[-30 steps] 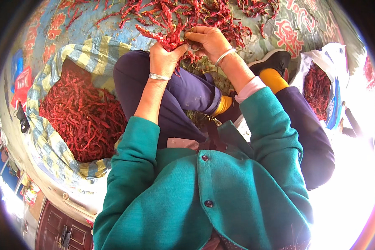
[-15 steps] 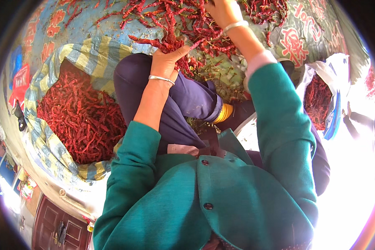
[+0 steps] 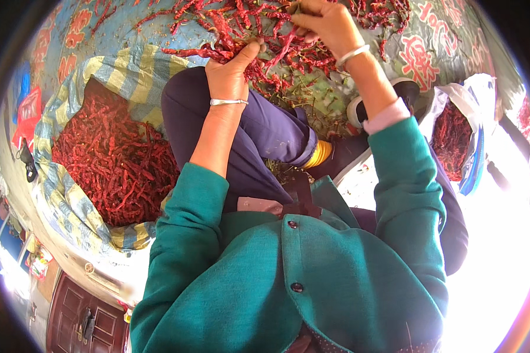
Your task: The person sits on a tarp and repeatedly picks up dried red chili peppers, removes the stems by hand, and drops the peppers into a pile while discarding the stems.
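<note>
My left hand (image 3: 229,75) is closed around a small bunch of dried red chilies (image 3: 222,40), its thumb pressed along the top. The chilies stick out on both sides of the fist, above my bent left knee. To the right, my right hand (image 3: 328,26) has its fingers curled into a pinch, and what sits between the fingertips is too small to make out. One long chili (image 3: 284,46) slants from beside the left thumb up toward the right fingers. Loose chilies (image 3: 312,59) lie spread on the ground sheet under and beyond both hands.
A checked woven sack (image 3: 141,73) full of chilies (image 3: 115,159) stands open at my left. On the right is a white bag (image 3: 483,97) with more chilies (image 3: 450,138). Stem bits litter the printed sheet (image 3: 330,97) beside a dark shoe (image 3: 405,91). Far lower left is a brown door (image 3: 70,309).
My right hand has come right and nearer to me, its fingers now in fuller view. The left hand, with its chilies, has shifted slightly away from me and left.
</note>
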The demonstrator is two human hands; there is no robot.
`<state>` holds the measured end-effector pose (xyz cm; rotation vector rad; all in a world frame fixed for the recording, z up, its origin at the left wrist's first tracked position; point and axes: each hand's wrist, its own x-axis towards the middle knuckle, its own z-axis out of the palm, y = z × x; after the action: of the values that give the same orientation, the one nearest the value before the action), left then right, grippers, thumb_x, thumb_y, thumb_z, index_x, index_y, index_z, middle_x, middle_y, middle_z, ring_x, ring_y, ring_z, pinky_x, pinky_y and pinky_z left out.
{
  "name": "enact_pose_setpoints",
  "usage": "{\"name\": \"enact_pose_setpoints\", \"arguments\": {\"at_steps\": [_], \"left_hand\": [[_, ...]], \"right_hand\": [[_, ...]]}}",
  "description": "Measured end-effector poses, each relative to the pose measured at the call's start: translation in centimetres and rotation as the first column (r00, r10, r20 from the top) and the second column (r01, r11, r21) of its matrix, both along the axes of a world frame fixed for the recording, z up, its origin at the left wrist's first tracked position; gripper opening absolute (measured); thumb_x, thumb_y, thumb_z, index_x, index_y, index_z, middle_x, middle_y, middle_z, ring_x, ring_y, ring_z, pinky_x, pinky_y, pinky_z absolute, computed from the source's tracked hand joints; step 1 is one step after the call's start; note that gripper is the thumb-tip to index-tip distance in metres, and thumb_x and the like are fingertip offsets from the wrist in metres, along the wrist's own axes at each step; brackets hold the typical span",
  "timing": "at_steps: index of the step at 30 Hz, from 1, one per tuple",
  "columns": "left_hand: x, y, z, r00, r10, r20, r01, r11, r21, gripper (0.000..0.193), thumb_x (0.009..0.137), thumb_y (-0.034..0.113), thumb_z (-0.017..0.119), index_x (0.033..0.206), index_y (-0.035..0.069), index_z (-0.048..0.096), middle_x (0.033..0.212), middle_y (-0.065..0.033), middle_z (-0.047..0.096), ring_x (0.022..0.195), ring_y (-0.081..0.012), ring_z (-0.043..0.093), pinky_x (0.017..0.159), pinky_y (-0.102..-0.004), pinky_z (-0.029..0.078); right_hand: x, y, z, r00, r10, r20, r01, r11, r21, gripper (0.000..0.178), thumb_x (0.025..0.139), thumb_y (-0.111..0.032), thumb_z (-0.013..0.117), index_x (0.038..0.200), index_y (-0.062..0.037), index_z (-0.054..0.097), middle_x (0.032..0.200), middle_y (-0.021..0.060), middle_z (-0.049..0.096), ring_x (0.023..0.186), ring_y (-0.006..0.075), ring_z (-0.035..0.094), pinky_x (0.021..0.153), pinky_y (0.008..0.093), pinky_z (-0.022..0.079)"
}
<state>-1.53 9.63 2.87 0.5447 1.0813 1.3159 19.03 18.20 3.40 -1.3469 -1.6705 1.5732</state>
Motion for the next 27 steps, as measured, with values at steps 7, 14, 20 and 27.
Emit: {"name": "enact_pose_setpoints", "arguments": {"at_steps": [7, 14, 20, 27], "left_hand": [[1.5, -0.9, 1.6, 0.754, -0.333, -0.566, 0.371, 0.927, -0.052, 0.02, 0.067, 0.002, 0.068, 0.086, 0.0, 0.064, 0.073, -0.0027, 0.063, 0.061, -0.0071, 0.055, 0.058, -0.0234, 0.046], [1.9, -1.8, 2.5, 0.74, -0.42, -0.525, 0.44, 0.893, -0.095, 0.015, 0.068, 0.004, 0.07, 0.081, -0.001, 0.064, 0.065, -0.0043, 0.062, 0.054, -0.0106, 0.056, 0.051, -0.0239, 0.045], [1.6, -2.3, 3.9, 0.967, -0.255, 0.028, 0.256, 0.962, -0.093, 0.021, 0.074, -0.001, 0.067, 0.094, 0.001, 0.061, 0.079, -0.0064, 0.063, 0.065, -0.016, 0.061, 0.055, -0.0277, 0.049], [1.8, -2.6, 1.1, 0.992, -0.108, 0.066, 0.117, 0.982, -0.151, 0.027, 0.07, -0.004, 0.07, 0.093, 0.002, 0.059, 0.086, -0.0084, 0.062, 0.071, -0.0188, 0.062, 0.066, -0.0337, 0.054]], "right_hand": [[-4.2, -8.3, 3.8, 0.944, -0.308, -0.118, 0.319, 0.943, 0.09, 0.011, 0.079, -0.012, 0.061, 0.082, -0.0022, 0.066, 0.068, 0.0056, 0.061, 0.056, 0.0101, 0.056, 0.05, 0.0243, 0.045], [-2.3, -10.3, 4.6, 0.809, -0.393, 0.437, -0.091, 0.65, 0.754, 0.007, 0.07, -0.012, 0.058, 0.076, -0.0117, 0.062, 0.074, 0.0069, 0.053, 0.068, 0.0288, 0.058, 0.059, 0.0369, 0.048], [5.8, -9.5, 3.9, 0.734, -0.024, 0.678, -0.264, 0.911, 0.318, 0.024, 0.076, -0.013, 0.06, 0.099, -0.0095, 0.061, 0.09, 0.0122, 0.059, 0.083, 0.031, 0.059, 0.072, 0.0381, 0.048], [4.2, -4.5, 0.0, 0.648, -0.298, 0.701, -0.224, 0.805, 0.55, 0.024, 0.076, -0.012, 0.058, 0.1, -0.0081, 0.06, 0.093, 0.0138, 0.058, 0.089, 0.0307, 0.058, 0.077, 0.0381, 0.048]]}}
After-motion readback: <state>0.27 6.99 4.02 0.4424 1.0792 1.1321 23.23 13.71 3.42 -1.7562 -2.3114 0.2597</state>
